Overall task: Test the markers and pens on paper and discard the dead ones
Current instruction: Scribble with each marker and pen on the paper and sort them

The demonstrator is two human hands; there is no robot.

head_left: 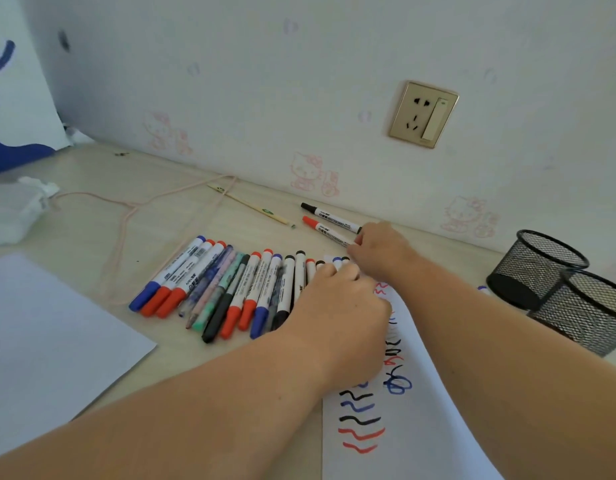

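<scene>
A row of several markers and pens with blue, red and black caps lies side by side on the desk. My left hand lies over the right end of the row, its fingers curled round markers there. My right hand is just behind it, fingers curled at the tail of a red-capped marker. A black-capped marker lies next to that one, by the wall. Test paper with black, blue and red squiggles lies under my forearms.
Two black mesh pen cups stand at the right. A blank sheet lies at the left. A thin wooden stick, a pink cord and a white bag lie further back. A wall socket sits above.
</scene>
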